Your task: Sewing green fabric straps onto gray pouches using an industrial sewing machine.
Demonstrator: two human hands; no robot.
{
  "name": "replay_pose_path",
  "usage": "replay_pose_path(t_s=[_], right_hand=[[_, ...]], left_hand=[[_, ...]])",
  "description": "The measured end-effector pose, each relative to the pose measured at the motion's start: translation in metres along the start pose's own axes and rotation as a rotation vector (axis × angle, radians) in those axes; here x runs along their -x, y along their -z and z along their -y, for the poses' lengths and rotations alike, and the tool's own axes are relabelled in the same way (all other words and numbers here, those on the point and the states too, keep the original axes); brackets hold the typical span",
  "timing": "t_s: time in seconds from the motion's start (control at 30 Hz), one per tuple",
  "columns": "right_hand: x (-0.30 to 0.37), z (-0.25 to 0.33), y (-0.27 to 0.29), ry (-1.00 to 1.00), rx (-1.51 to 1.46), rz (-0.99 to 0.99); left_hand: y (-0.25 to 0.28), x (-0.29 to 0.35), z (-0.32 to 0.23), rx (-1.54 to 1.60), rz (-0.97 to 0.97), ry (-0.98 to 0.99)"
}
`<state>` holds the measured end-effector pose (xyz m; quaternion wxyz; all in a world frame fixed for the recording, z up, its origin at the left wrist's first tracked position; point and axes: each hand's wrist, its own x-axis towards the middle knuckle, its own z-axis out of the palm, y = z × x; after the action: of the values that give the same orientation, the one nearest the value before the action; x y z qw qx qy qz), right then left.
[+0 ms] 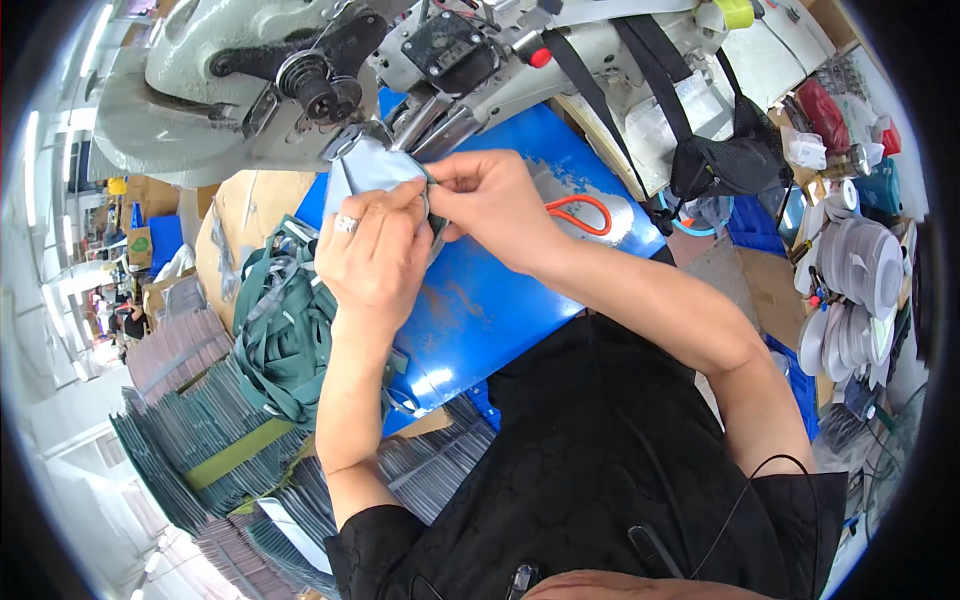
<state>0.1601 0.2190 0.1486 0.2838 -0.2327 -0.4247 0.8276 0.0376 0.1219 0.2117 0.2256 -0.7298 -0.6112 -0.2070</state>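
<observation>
**Hazards at the Working End of the Sewing Machine**

The sewing machine (pixel 270 75) is the reference for all positions. Its needle cannot be made out, so whether it is raised or lowered cannot be confirmed.

The blue table (pixel 500 305) extends from beneath the machine toward the wearer. Its smooth-looking top may let cloth slide.

The pile of green straps (pixel 285 340) lies on the near side of the machine, left of its working end. Strands show on both sides of the left forearm; a loop could catch on the arm and drag toward the work.

The left hand (pixel 372 255) is just on the near side of the machine, with fingers bent, close together and pressed over the cloth. The right hand (pixel 495 205) is beside it, thumb and forefinger pinched together at the cloth's right edge. Advancing either hand with the cloth could bring fingertips to the needle. Uneven tension between the hands could skew or pucker the work.

The light-blue cloth piece (pixel 370 165) sits at the machine's working end. A hidden fold underneath could be caught.

The orange loop handle (pixel 597 215) lies right of the working end; a sweep of the right forearm could knock it.
</observation>
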Motion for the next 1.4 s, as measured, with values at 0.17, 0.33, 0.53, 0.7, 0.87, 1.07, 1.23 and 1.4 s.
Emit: replay_pose_path(t_s=[0.17, 0.33, 0.53, 0.7, 0.87, 1.07, 1.23, 1.4], right_hand=[[-0.019, -0.009, -0.016, 0.072, -0.082, -0.079], [-0.021, -0.007, -0.022, 0.035, 0.038, -0.216], [-0.017, 0.007, -0.025, 0.011, 0.013, -0.205], [-0.017, 0.007, -0.024, 0.032, 0.086, -0.210], [-0.018, 0.007, -0.023, 0.038, 0.172, -0.236], [-0.018, 0.017, -0.019, -0.059, 0.555, -0.134], [-0.020, 0.021, -0.013, -0.063, 0.520, -0.113], [-0.012, 0.024, -0.006, -0.158, 0.210, 0.037]], left_hand=[[-0.005, -0.004, 0.013, -0.029, -0.003, 0.117], [-0.034, 0.047, -0.058, 0.261, -0.293, 0.162], [-0.063, 0.077, -0.035, 0.438, -0.006, 0.743], [-0.002, 0.043, -0.002, 0.426, 0.304, 0.622], [0.039, -0.009, -0.020, -0.214, 0.685, 0.271], [0.039, -0.020, -0.050, -0.208, 0.658, 0.196], [0.034, -0.016, -0.062, -0.061, 0.492, 0.267], [0.048, 0.000, -0.040, -0.211, 0.047, 0.116]])
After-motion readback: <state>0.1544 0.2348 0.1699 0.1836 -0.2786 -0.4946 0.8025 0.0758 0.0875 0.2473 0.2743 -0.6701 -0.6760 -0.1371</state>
